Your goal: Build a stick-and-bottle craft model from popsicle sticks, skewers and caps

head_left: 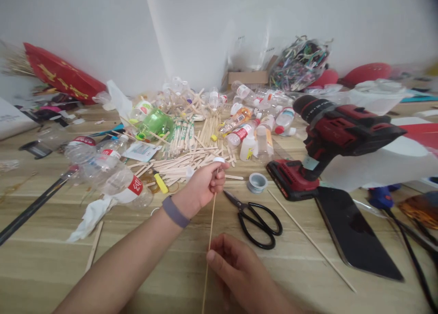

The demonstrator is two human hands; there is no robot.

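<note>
My left hand (205, 184), with a grey band on the wrist, reaches out over the table and grips a white bottle cap (219, 159) between thumb and fingers. A thin wooden skewer (212, 216) runs down from under that hand toward me; whether its tip passes into the cap is hidden. Lower down, my right hand (236, 264) pinches the skewer between thumb and forefinger. Black-handled scissors (258, 218) lie just right of both hands. Another skewer (311, 238) rests on the table farther right.
A red cordless drill (342, 131) stands at right by a dark phone (356, 232) and a small grey spool (257, 182). Loose craft sticks (185, 163) and plastic bottles (239, 133) crowd the middle back. More bottles (123, 186) and a yellow-handled tool (160, 183) lie left.
</note>
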